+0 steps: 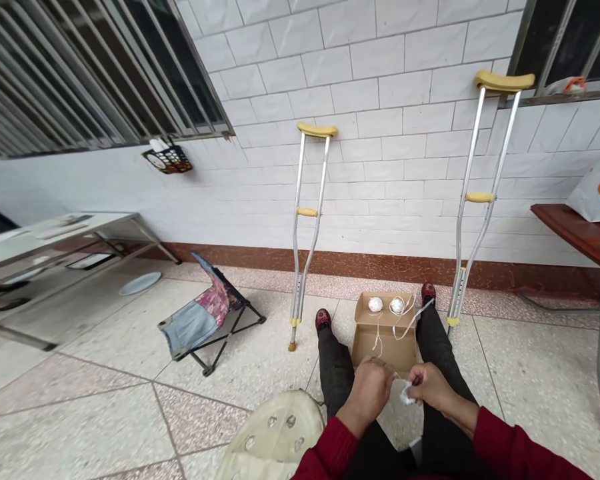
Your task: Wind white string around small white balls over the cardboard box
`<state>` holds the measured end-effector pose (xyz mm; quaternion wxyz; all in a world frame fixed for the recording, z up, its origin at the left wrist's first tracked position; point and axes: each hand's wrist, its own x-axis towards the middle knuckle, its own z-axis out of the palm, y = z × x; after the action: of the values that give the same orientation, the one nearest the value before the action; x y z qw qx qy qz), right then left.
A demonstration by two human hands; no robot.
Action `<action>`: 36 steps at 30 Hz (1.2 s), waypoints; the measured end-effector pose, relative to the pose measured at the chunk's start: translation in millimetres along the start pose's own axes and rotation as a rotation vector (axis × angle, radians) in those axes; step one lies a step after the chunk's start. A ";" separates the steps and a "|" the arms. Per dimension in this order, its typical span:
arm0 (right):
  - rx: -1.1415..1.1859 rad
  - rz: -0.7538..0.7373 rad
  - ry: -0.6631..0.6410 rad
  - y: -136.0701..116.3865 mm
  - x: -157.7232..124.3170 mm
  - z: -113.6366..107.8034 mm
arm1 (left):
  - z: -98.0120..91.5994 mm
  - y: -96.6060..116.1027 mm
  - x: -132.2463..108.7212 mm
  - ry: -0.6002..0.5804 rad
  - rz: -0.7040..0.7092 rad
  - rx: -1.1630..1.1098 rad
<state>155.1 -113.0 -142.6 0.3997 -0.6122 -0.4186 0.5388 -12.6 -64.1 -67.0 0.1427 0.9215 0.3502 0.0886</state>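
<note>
My right hand (433, 388) pinches a small white piece of yarn work (407, 393) between thumb and fingers, over my lap. My left hand (370, 392) is closed just to its left, and a white strand runs from its fingertips toward the piece. Whether a hook or needle is in either hand I cannot make out. Beyond the hands, an open cardboard box (385, 339) lies on the floor between my legs. At its far side sit two white yarn balls, one on the left (375, 305) and one on the right (397, 305), with loose strands trailing toward me.
Two crutches lean on the tiled wall, one ahead (307, 213) and one at right (473, 200). A folding chair (205, 313) stands at left, and a round pale stool (273, 433) is beside my left leg. Tables flank both sides: glass-topped (110, 220) and red-brown (580, 233).
</note>
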 end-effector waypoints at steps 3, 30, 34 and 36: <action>-0.002 -0.080 0.187 -1.0 31.6 -2.1 | 8.4 12.8 -3.0 -0.007 -0.058 -0.044; 0.559 0.107 -0.477 -168.5 -68.1 -36.6 | 32.0 -39.0 -6.2 0.072 -0.322 -0.358; 0.609 0.146 -0.464 -156.6 -54.4 -33.6 | 47.3 -28.2 -13.0 -0.016 -0.312 -0.419; 0.621 0.180 -0.387 -144.8 -42.4 -35.1 | 46.2 -15.0 -13.0 0.003 -0.247 -0.464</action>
<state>175.2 -106.5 10.9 0.4308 -0.3831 -0.2477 0.7786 -19.3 -71.5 -116.3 0.3596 0.8143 0.4303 0.1498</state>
